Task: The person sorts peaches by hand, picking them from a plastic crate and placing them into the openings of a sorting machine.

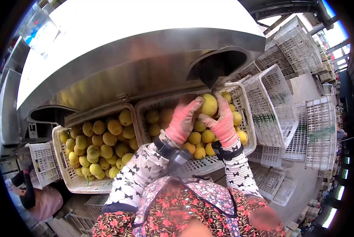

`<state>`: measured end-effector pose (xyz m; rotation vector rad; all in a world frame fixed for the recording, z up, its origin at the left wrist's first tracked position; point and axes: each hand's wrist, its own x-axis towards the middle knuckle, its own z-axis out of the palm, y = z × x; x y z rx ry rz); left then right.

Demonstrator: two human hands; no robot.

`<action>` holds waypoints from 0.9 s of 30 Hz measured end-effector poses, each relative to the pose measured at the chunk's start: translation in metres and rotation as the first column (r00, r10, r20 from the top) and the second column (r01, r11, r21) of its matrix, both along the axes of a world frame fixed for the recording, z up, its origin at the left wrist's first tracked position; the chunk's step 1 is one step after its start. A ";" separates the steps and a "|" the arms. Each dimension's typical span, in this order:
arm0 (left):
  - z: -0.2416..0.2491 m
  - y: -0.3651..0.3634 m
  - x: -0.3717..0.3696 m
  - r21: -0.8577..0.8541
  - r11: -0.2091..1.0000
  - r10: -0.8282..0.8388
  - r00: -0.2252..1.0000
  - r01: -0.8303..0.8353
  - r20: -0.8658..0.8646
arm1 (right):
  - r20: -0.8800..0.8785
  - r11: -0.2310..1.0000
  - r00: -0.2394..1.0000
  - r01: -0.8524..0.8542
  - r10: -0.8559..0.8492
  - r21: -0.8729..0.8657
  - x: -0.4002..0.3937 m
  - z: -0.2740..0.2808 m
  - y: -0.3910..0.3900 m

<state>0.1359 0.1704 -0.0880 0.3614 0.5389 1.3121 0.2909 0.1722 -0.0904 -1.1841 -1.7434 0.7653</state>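
A yellow round fruit (208,104) is between my two gloved hands, above a white crate (249,118) holding more yellow fruits (208,136). My left hand (185,118), in a pink and white glove, touches the fruit from its left side with the fingers bent. On the other side, my right hand (223,121) has its fingers curled around the fruit's right and lower edge. Both wrists carry dark bands. To the left stands a second white crate (60,158) full of yellow-green fruits (106,151).
A metal machine (137,59) with a white top and dark openings spans the far side. Empty white crates (270,106) are stacked at the right. Another person (42,201) is at the lower left beside a small crate (44,164).
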 end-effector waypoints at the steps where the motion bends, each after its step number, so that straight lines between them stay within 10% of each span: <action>1: 0.000 0.002 0.002 -0.012 1.000 -0.006 1.000 0.006 0.023 | 0.029 0.998 0.999 0.042 -0.043 0.047 -0.001 0.004 0.001; 5: -0.071 0.015 -0.015 -0.088 0.995 0.030 0.969 -0.053 -0.247 | 0.227 0.925 0.898 0.348 -0.376 0.154 -0.009 0.018 0.042; 6: -0.120 0.016 -0.030 0.020 0.996 0.083 0.883 -0.083 -0.462 | 0.498 0.868 0.763 0.162 -0.412 0.469 0.004 -0.022 0.095; 9: -0.203 -0.025 -0.054 -0.037 0.999 -0.033 0.503 0.002 -0.864 | 0.885 0.944 0.447 0.329 -0.129 -0.029 -0.031 0.021 0.146; 10: -0.173 -0.028 -0.058 -0.238 0.971 -0.217 0.412 0.001 -0.885 | 0.700 0.846 0.507 0.455 -0.503 0.279 -0.024 0.001 0.153; 11: -0.160 -0.035 -0.060 -0.430 0.903 -0.402 0.324 -0.017 -0.856 | 0.414 0.864 0.766 0.373 -0.492 0.339 -0.019 0.005 0.136; 12: -0.167 -0.052 -0.061 -0.427 0.903 -0.427 0.223 0.051 -0.876 | 0.075 0.849 0.919 0.323 -0.387 0.418 -0.015 0.013 0.112; 15: -0.183 -0.085 -0.066 -0.427 0.870 -0.419 -0.088 0.245 -0.904 | 0.425 1.000 0.905 0.020 -0.019 0.003 -0.005 -0.042 0.051; 16: -0.188 -0.091 -0.066 -0.452 0.839 -0.409 -0.197 0.303 -0.891 | 0.691 0.904 0.660 0.043 0.295 -0.426 -0.026 -0.059 0.047; 20: -0.167 -0.081 -0.045 -0.651 0.534 -0.480 -0.441 0.540 -0.759 | 0.666 0.722 0.281 -0.283 0.692 -0.631 -0.006 -0.182 -0.019; 22: -0.236 -0.113 -0.033 -0.657 0.598 -0.405 -0.535 0.459 -0.741 | 0.733 0.675 -0.035 -0.362 0.679 -0.643 0.002 -0.227 -0.032; 26: -0.242 -0.115 -0.014 -0.683 0.563 -0.295 -0.658 0.466 -0.692 | 0.627 0.572 -0.042 -0.368 0.777 -0.733 0.006 -0.211 -0.012; 27: -0.225 -0.109 -0.018 -0.685 0.540 -0.339 -0.618 0.489 -0.709 | 0.579 0.587 0.141 -0.354 0.803 -0.728 0.010 -0.190 -0.008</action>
